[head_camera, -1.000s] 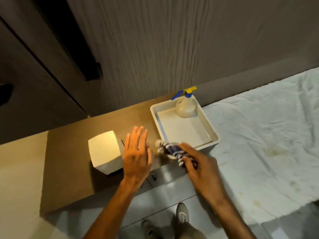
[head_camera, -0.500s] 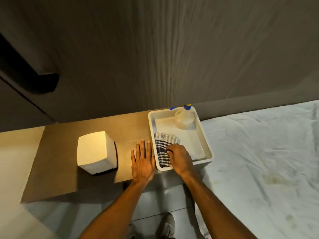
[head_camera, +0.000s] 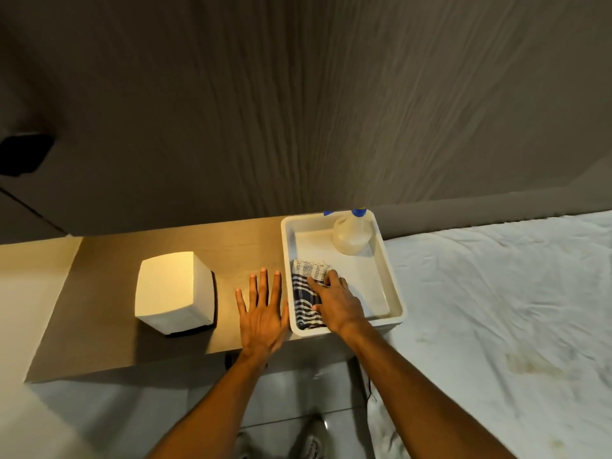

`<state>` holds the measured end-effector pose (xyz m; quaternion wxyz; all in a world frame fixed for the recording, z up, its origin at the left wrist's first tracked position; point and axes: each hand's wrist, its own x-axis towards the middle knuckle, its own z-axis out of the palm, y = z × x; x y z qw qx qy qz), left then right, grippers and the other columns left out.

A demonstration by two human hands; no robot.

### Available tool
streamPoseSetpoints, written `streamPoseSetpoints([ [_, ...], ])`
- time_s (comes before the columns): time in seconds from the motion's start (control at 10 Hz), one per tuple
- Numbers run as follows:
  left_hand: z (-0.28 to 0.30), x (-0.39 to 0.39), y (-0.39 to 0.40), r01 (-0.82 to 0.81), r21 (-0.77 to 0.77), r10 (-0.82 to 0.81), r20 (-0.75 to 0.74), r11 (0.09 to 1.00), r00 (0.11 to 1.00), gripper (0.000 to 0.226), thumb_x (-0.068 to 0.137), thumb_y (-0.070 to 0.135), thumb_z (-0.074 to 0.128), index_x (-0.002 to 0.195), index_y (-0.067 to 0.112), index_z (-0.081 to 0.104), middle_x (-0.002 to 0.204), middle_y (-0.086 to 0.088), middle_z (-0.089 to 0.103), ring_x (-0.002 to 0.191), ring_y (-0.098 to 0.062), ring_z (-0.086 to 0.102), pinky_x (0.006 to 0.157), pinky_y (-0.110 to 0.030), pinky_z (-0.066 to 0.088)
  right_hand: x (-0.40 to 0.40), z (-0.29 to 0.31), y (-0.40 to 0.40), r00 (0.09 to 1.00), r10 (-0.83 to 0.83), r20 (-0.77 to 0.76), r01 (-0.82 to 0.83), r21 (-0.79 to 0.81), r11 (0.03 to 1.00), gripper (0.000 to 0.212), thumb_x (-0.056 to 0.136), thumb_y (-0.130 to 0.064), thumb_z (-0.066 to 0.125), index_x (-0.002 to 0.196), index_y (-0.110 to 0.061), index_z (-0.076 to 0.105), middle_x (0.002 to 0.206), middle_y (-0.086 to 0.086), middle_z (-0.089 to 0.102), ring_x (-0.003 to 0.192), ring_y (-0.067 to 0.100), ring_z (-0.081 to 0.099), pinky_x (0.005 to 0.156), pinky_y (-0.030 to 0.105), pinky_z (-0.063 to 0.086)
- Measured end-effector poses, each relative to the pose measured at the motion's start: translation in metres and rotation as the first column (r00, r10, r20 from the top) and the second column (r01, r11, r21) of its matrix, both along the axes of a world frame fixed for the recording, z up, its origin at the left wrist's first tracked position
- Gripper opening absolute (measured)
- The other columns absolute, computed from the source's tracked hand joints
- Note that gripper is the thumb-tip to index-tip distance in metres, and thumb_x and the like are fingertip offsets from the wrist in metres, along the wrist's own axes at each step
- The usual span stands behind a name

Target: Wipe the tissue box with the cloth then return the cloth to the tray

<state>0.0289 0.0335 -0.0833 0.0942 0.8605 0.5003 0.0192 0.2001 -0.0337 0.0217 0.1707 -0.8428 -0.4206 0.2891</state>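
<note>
Beside the rumpled white bedsheet, a pale wooden ledge carries a white cube-shaped tissue box at its left and a white rectangular plastic tray at its right. Inside the tray, a blue-capped spray bottle stands at the back, and the blue-and-white checked cloth lies along the left wall. The right hand presses down on the cloth, fingers slightly curled over it. The left hand lies flat on the ledge, fingers spread, between box and tray.

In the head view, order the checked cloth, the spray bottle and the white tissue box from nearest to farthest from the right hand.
1. Blue-and-white checked cloth: under the right hand, in the tray.
2. Pale plastic spray bottle: tray's far end.
3. White cube tissue box: left, past the left hand.
</note>
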Motion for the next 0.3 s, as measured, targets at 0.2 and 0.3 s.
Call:
streamPoseSetpoints([
  [0.2, 0.006, -0.004, -0.006, -0.030, 0.011, 0.029, 0.085, 0.999, 0.996, 0.075, 0.102, 0.059, 0.030, 0.164, 0.022, 0.008, 0.172, -0.012, 0.006, 0.158, -0.033, 0.004, 0.124, -0.067, 0.013, -0.002, 0.033, -0.014, 0.949, 0.224, 0.221, -0.241, 0.051, 0.969, 0.054, 0.094, -0.039, 0.062, 0.143, -0.027, 0.044, 0.145, 0.004, 0.047, 0.118, 0.024, 0.061, 0.094, 0.044, 0.058],
  [0.3, 0.007, -0.022, -0.054, -0.022, -0.040, 0.028, 0.156, 0.999, 0.987, 0.069, 0.105, 0.056, 0.018, 0.163, 0.021, 0.010, 0.172, -0.009, 0.005, 0.158, -0.030, 0.006, 0.127, -0.057, 0.010, 0.003, 0.067, -0.044, 0.972, 0.113, 0.206, -0.170, 0.285, 0.943, 0.040, 0.096, -0.039, 0.058, 0.133, -0.026, 0.056, 0.134, -0.003, 0.057, 0.114, 0.018, 0.062, 0.093, 0.037, 0.058],
])
